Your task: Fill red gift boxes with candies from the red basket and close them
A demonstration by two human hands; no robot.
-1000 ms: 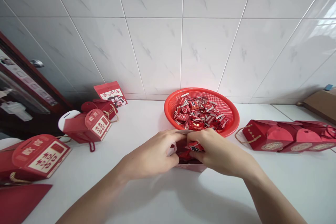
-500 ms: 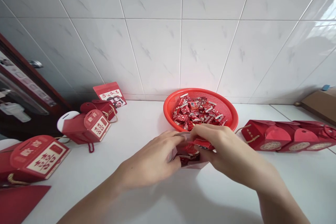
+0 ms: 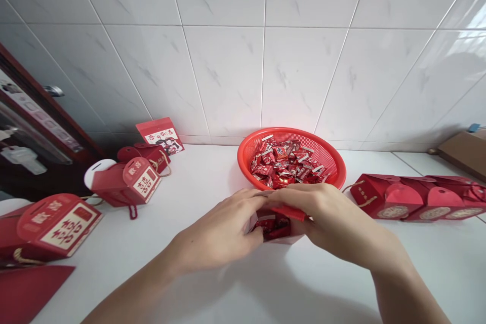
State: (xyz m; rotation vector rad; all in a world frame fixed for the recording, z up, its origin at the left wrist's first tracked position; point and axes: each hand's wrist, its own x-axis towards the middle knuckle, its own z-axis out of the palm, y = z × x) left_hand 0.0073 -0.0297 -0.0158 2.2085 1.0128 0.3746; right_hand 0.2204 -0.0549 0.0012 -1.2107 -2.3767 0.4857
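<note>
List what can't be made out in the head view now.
All in the head view:
Open box: left and right sides, covered by the left hand and right hand.
Red piece: mostly under the right hand; grip unclear.
Basket: part of near rim, behind the right hand.
Candies in basket: lower ones buried; fine print too small.
Cardboard box: cut off by right edge.

I count two hands, a left hand (image 3: pixel 218 233) and a right hand (image 3: pixel 337 223), and one open box (image 3: pixel 281 239) between them. There is one red basket (image 3: pixel 331 154); its small wrapped packets (image 3: pixel 281 162) overlap too much for me to number. Three closed boxes (image 3: pixel 433 197) line the right side, three other boxes (image 3: pixel 129 185) the left, plus one printed card (image 3: pixel 161 136) and one brown carton (image 3: pixel 465 154).
</note>
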